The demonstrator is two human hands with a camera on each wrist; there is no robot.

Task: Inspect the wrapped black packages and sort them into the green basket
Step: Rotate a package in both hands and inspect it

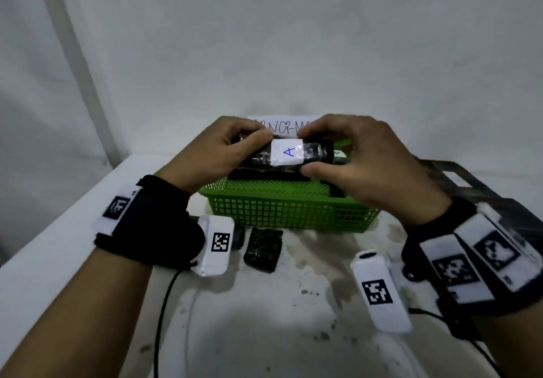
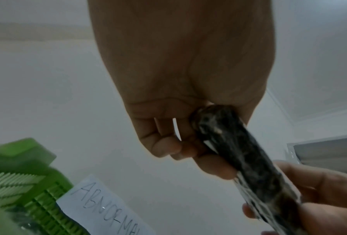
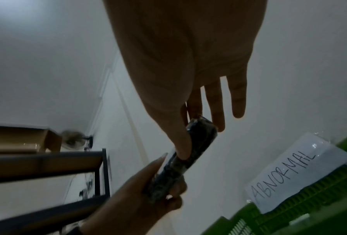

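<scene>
Both hands hold one wrapped black package [image 1: 316, 151] level above the green basket [image 1: 288, 210]. A white label with a blue letter A faces up on it. My left hand [image 1: 232, 145] grips its left end with curled fingers. My right hand [image 1: 346, 148] pinches its right end between thumb and fingers. The left wrist view shows the package [image 2: 247, 155] end-on in my left hand [image 2: 180, 143]. In the right wrist view my thumb presses the package [image 3: 190, 155]. Another wrapped black package [image 1: 263, 250] lies on the table in front of the basket. Dark packages lie inside the basket.
A white sign reading ABNORMAL [image 1: 283, 126] stands at the basket's far rim. The basket sits on a stained white table [image 1: 293, 304] against a white wall. A dark shelf frame [image 1: 476, 189] stands at the right. Cables trail from both wrist cameras.
</scene>
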